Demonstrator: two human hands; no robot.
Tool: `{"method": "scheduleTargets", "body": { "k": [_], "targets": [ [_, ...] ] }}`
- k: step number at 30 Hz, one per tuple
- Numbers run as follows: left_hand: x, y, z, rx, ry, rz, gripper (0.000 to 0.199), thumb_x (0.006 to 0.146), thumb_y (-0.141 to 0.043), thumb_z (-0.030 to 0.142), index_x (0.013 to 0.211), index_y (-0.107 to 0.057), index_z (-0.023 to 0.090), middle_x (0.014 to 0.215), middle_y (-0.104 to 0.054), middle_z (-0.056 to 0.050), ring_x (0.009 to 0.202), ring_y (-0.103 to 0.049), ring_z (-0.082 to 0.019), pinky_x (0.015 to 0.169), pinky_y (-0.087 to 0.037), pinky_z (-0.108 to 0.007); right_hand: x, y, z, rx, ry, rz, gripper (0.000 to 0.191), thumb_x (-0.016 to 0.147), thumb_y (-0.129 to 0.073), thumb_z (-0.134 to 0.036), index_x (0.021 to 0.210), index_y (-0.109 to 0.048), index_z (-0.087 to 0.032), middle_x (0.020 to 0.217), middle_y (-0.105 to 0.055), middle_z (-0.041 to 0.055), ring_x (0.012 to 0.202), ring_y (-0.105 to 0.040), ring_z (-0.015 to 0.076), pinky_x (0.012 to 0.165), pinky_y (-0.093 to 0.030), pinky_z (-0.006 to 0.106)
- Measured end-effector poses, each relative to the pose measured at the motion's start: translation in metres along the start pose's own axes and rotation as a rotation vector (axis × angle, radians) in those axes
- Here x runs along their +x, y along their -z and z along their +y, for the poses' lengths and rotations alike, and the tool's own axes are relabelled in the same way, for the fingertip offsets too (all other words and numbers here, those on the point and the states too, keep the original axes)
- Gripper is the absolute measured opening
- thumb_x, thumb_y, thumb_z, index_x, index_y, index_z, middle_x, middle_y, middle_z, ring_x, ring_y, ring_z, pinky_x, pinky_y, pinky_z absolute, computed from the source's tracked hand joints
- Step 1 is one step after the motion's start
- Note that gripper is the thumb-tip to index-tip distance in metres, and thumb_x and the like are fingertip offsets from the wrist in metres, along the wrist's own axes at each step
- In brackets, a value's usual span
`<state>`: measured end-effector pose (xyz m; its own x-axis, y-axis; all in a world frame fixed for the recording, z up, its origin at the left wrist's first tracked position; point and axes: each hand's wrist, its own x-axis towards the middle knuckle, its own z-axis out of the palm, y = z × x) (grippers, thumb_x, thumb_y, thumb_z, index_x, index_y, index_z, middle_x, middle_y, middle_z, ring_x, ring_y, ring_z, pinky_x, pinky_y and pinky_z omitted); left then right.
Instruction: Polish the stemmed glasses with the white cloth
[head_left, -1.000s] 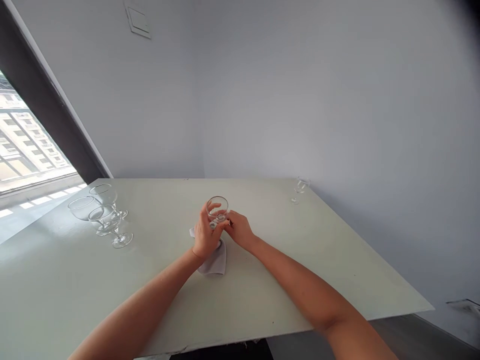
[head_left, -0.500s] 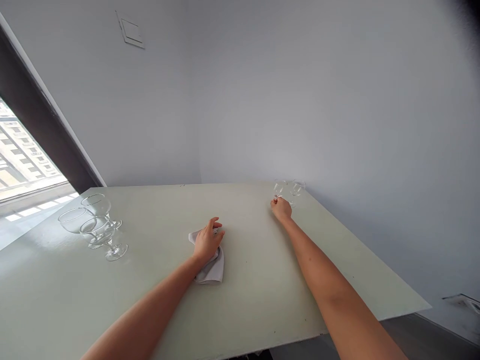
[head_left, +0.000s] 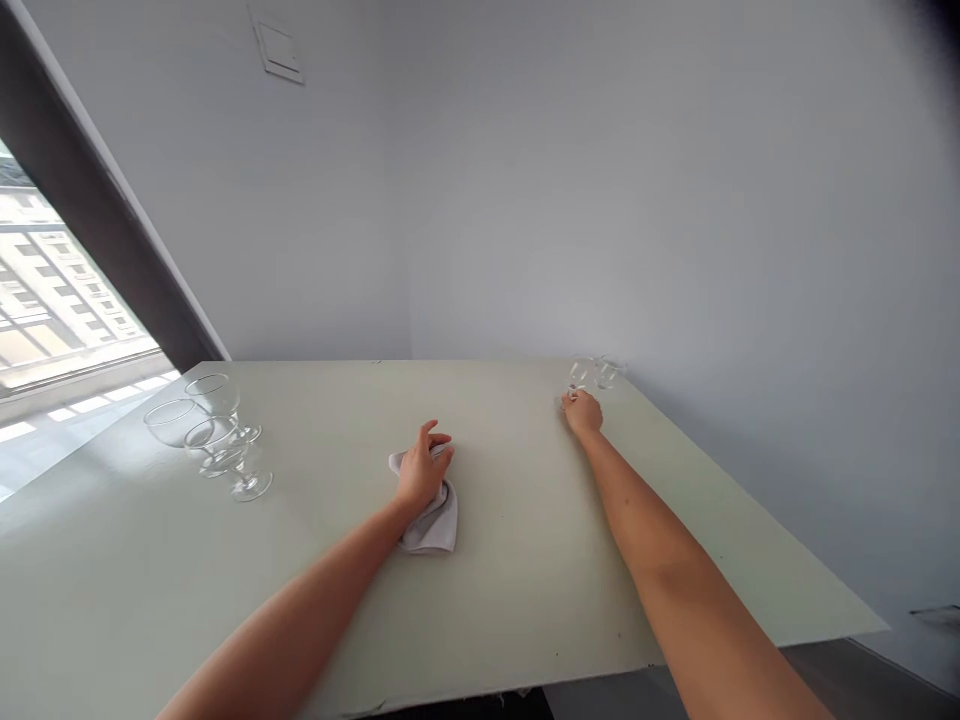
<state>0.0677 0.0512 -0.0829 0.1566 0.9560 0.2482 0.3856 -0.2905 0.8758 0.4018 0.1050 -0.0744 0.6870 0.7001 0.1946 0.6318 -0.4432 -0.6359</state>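
My left hand (head_left: 421, 471) rests with loose fingers on a folded white cloth (head_left: 433, 520) near the middle of the pale green table (head_left: 525, 560). My right hand (head_left: 583, 410) is stretched to the far right corner, fingers closed around the stem of a small clear glass (head_left: 578, 373). A second small clear glass (head_left: 606, 372) stands just to its right, close to the wall.
Three larger stemmed glasses (head_left: 210, 432) stand grouped at the table's left side by a window (head_left: 52, 300). Grey walls meet in a corner behind the table. The table's front edge runs along the bottom of the view, with dark floor at the lower right.
A second ago both hands held the glass over the cloth. My right hand has carried it to the far right corner beside the other small glass, and my left hand has dropped onto the cloth.
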Motion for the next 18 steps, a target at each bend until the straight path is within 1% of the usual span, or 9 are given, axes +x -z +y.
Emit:
{"method": "scheduleTargets", "body": {
  "k": [3, 5, 7, 10, 12, 13, 14, 16, 18],
  "targets": [
    [0.003, -0.002, -0.005, -0.246, 0.022, 0.064, 0.037, 0.08, -0.048, 0.033, 0.115, -0.038, 0.025, 0.101, -0.062, -0.004, 0.092, -0.057, -0.016, 0.081, -0.04, -0.033, -0.016, 0.007, -0.007, 0.089, 0.004, 0.048, 0.034, 0.079, -0.041, -0.031, 0.102, -0.056, -0.012, 0.087, -0.062, 0.0119, 0.085, -0.056, 0.0219, 0.073, -0.04, 0.031],
    [0.005, -0.002, -0.007, -0.387, 0.034, 0.13, 0.034, 0.082, -0.045, 0.036, 0.113, -0.039, 0.023, 0.099, -0.062, -0.006, 0.091, -0.057, -0.015, 0.079, -0.042, -0.033, -0.037, 0.006, -0.018, 0.143, 0.047, 0.021, 0.037, 0.083, -0.031, -0.031, 0.102, -0.055, -0.01, 0.086, -0.061, 0.0125, 0.082, -0.055, 0.021, 0.069, -0.04, 0.031],
    [0.005, -0.002, -0.004, -0.452, 0.002, 0.2, 0.032, 0.084, -0.043, 0.037, 0.111, -0.04, 0.022, 0.099, -0.061, -0.007, 0.091, -0.057, -0.015, 0.079, -0.043, -0.032, -0.068, 0.0, -0.036, 0.185, 0.138, -0.086, 0.039, 0.084, -0.028, -0.035, 0.093, -0.058, -0.012, 0.077, -0.061, 0.0096, 0.073, -0.056, 0.0191, 0.063, -0.041, 0.029],
    [-0.003, 0.002, 0.012, -0.395, -0.176, 0.305, 0.03, 0.084, -0.044, 0.035, 0.11, -0.042, 0.022, 0.103, -0.058, -0.007, 0.098, -0.054, -0.015, 0.087, -0.04, -0.034, -0.132, -0.013, -0.068, 0.214, 0.318, -0.326, 0.041, 0.082, -0.037, -0.047, 0.074, -0.062, -0.016, 0.062, -0.059, 0.0034, 0.057, -0.054, 0.015, 0.055, -0.039, 0.024],
    [-0.013, 0.004, 0.027, -0.3, -0.297, 0.345, 0.025, 0.083, -0.046, 0.031, 0.107, -0.046, 0.022, 0.104, -0.056, -0.006, 0.102, -0.051, -0.016, 0.092, -0.037, -0.034, -0.173, -0.019, -0.089, 0.167, 0.464, -0.468, 0.041, 0.079, -0.042, -0.052, 0.068, -0.061, -0.018, 0.062, -0.06, 0.0023, 0.055, -0.054, 0.0137, 0.054, -0.038, 0.023],
    [-0.018, 0.006, 0.035, -0.265, -0.322, 0.346, 0.022, 0.083, -0.046, 0.03, 0.104, -0.048, 0.022, 0.104, -0.056, -0.006, 0.102, -0.051, -0.016, 0.093, -0.036, -0.034, -0.189, -0.02, -0.099, 0.068, 0.578, -0.526, 0.041, 0.08, -0.041, -0.052, 0.069, -0.061, -0.019, 0.066, -0.061, 0.0027, 0.057, -0.054, 0.0137, 0.054, -0.037, 0.024],
    [-0.022, 0.009, 0.041, -0.252, -0.316, 0.341, 0.019, 0.083, -0.046, 0.029, 0.101, -0.05, 0.022, 0.102, -0.057, -0.006, 0.101, -0.051, -0.016, 0.092, -0.037, -0.034, -0.202, -0.021, -0.107, -0.006, 0.662, -0.564, 0.04, 0.08, -0.041, -0.052, 0.069, -0.06, -0.019, 0.069, -0.061, 0.0033, 0.058, -0.055, 0.0141, 0.056, -0.037, 0.024],
    [-0.028, 0.018, 0.048, -0.313, -0.226, 0.344, 0.017, 0.082, -0.047, 0.027, 0.097, -0.052, 0.021, 0.098, -0.057, -0.005, 0.095, -0.053, -0.015, 0.086, -0.039, -0.031, -0.217, -0.022, -0.118, -0.136, 0.772, -0.593, 0.039, 0.079, -0.042, -0.053, 0.068, -0.058, -0.018, 0.075, -0.061, 0.0055, 0.063, -0.056, 0.016, 0.059, -0.036, 0.026],
    [-0.03, 0.036, 0.044, -0.434, -0.081, 0.414, 0.017, 0.079, -0.049, 0.027, 0.095, -0.051, 0.021, 0.092, -0.056, -0.004, 0.088, -0.053, -0.013, 0.078, -0.041, -0.028, -0.219, -0.025, -0.124, -0.168, 0.774, -0.587, 0.037, 0.075, -0.048, -0.053, 0.067, -0.056, -0.018, 0.077, -0.06, 0.007, 0.068, -0.056, 0.0186, 0.063, -0.036, 0.028]
  ]
}}
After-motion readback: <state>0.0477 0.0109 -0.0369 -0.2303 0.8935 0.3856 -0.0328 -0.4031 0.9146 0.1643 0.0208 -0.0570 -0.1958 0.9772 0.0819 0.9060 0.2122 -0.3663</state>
